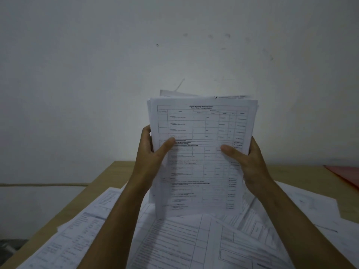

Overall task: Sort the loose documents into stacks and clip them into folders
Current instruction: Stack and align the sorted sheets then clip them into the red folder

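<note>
- Left hand (153, 152) and right hand (246, 162): fingers grip one upright paper stack (202, 133).
- Loose sheets (186, 239) cover the counter (108, 177); red folder (345, 175) lies unfilled, so clipping appears pending.

Loose papers (194, 239) blanket the desk (108, 171); bare wood shows only along its far-left edge.

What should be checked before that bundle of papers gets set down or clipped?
1. Both hands hold the bundle: ok. The left hand and right hand grip the paper bundle at its sides.
2. Top edges squared: not ok, some sheets stick out at the top.
3. Bundle upright over the table: ok.
4. Landing spot: not ok, loose papers cover the table below.
5. Folder at hand: ok, a red folder lies at far right.
6. Clip at hand: cannot tell, none in view.
</note>
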